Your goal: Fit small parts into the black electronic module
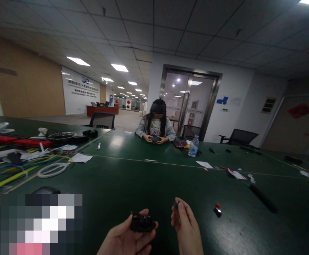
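Note:
My left hand point(127, 240), at the lower middle, is closed around a small black device point(143, 224). Its upper side shows uneven parts, and its exact kind is unclear. To the right, my right hand point(186, 228) pinches a small grey-dark piece point(176, 203) between thumb and fingertips, raised and apart from the device. What that piece is cannot be made out. On the green table point(112, 191), right of my right hand, lies a small red-and-dark piece point(217, 210) with a shiny face.
Across the table a person point(155, 124) holds a dark object. A water bottle point(193, 146) stands to the right. A black-handled tool point(263, 198) lies at right. Cables point(53, 170) and paper point(81, 158) are at left, with a wrench point(99, 146) beyond. Pixelation covers the lower left.

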{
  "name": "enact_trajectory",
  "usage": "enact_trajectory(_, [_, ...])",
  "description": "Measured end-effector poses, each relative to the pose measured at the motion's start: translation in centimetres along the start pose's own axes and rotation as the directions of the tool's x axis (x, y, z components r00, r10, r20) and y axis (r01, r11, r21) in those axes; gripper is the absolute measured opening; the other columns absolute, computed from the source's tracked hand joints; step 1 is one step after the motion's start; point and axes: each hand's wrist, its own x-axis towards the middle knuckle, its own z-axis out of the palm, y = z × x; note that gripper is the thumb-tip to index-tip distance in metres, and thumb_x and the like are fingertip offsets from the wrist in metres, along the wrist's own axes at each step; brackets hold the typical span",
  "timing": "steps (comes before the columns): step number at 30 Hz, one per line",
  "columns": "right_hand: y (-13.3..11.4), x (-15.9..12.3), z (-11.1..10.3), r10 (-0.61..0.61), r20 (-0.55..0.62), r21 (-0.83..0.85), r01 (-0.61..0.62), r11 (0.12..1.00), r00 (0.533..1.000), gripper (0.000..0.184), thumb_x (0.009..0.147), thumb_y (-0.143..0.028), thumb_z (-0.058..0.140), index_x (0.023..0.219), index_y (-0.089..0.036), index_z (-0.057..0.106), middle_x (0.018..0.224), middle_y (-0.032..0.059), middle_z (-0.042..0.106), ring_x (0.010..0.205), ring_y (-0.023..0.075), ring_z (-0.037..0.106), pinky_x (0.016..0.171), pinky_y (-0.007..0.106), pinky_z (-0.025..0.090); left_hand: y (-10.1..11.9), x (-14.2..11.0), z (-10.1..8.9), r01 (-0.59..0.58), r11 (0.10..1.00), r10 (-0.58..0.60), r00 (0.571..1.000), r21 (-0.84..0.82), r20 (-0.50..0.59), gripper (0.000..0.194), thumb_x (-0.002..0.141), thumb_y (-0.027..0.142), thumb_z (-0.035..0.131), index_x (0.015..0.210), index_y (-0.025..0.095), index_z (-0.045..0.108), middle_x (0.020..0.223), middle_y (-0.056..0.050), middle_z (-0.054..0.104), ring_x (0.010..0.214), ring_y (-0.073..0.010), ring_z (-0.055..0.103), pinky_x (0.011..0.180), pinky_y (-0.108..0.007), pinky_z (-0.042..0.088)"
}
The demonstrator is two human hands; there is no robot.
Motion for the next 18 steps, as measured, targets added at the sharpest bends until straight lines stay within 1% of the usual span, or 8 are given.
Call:
enact_trajectory(4, [-0.05, -0.09, 0.01, -0.004, -0.005, 0.011, 0.004, 1.0, 1.0, 0.055, 0.057, -0.058, 0.07, 0.096, -0.02, 0.062, 0.072, 0.0014, 0.064, 0.061, 0.0159, 0.056, 0.053, 0.027, 0.044, 0.05, 0.13, -0.08, 0.006, 1.0, -0.005, 1.0, -0.022, 0.018, 0.028, 0.091, 0.03, 0.046, 0.109, 0.019, 0.064, 0.11, -0.016, 0.066, 0.099, -0.0248, 0.063, 0.084, -0.034, 0.039])
enact_trajectory(7, [0.04, -0.07, -0.08, -0.012, 0.009, 0.019, 0.011, 1.0, 1.0, 0.052, 0.059, -0.056, 0.07, 0.097, -0.021, 0.061, 0.074, 0.0013, 0.065, 0.062, 0.0155, 0.056, 0.053, 0.026, 0.044, 0.06, 0.12, -0.1, 0.01, 1.0, -0.009, 0.999, -0.015, 0.034, 0.027, 0.091, 0.029, 0.046, 0.109, 0.019, 0.065, 0.111, -0.016, 0.066, 0.099, -0.0246, 0.063, 0.084, -0.034, 0.039])
enact_trajectory(12, [-0.05, -0.1, -0.06, -0.029, 0.015, 0.012, 0.029, 0.999, 0.999, 0.05, 0.059, -0.056, 0.07, 0.095, -0.022, 0.062, 0.075, 0.0011, 0.064, 0.061, 0.0155, 0.056, 0.053, 0.026, 0.044, 0.03, 0.03, -0.18, 0.002, 1.0, -0.002, 1.0, -0.002, 0.018, 0.026, 0.092, 0.025, 0.045, 0.108, 0.018, 0.065, 0.112, -0.017, 0.066, 0.098, -0.0244, 0.063, 0.084, -0.034, 0.039])
enact_trajectory(18, [-0.34, -0.36, 0.26, -0.044, 0.014, 0.01, 0.044, 0.999, 0.999, 0.049, 0.057, -0.056, 0.071, 0.093, -0.022, 0.063, 0.072, 0.0009, 0.064, 0.061, 0.015, 0.055, 0.052, 0.025, 0.043, -0.08, 0.0, -0.22, -0.005, 1.0, 0.005, 1.0, -0.012, 0.019, 0.027, 0.091, 0.028, 0.047, 0.11, 0.019, 0.064, 0.11, -0.016, 0.066, 0.099, -0.0251, 0.063, 0.084, -0.035, 0.039])
